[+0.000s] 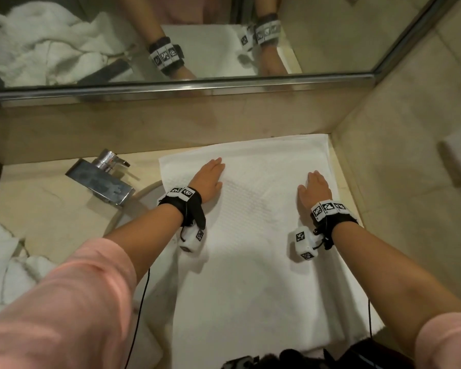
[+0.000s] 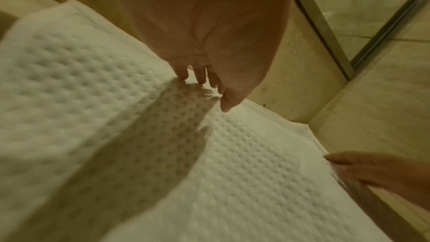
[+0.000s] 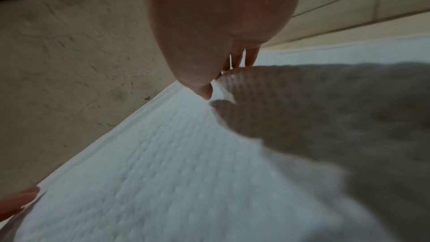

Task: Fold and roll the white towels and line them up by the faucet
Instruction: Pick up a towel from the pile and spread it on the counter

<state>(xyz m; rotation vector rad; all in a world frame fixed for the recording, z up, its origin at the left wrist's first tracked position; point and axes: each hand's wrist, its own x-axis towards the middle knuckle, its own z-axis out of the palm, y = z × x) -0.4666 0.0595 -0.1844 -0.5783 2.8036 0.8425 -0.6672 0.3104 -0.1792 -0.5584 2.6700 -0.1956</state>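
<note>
1. Nearest the wearer, two forearms in pink sleeves (image 1: 72, 296) reach forward over a white textured towel (image 1: 250, 262) spread flat on the beige stone desk (image 1: 43, 209); its near end hangs toward the wearer.
2. Each wrist carries a black strap with black-and-white marker blocks, and thin black cables trail down from them.
3. The left hand (image 1: 208, 177) lies palm down on the towel's left part, fingers straight and together, its grip released and holding nothing.
4. The right hand (image 1: 316, 189) lies palm down on the towel's right part, near the side wall, fingers straight, its grip likewise released.
5. In the wrist views the fingertips (image 2: 181, 74) touch the waffle-patterned cloth, and both hands cast shadows on it.
6. Left of the towel stands a chrome faucet (image 1: 101, 177) over the basin rim (image 1: 144, 193); the towel's left edge lies just beside it.
7. A heap of crumpled white towels (image 1: 6, 270) lies at the desk's left edge.
8. The towel's far edge reaches the back wall, below a mirror (image 1: 197, 35) that reflects the wrists and the heap.
</note>
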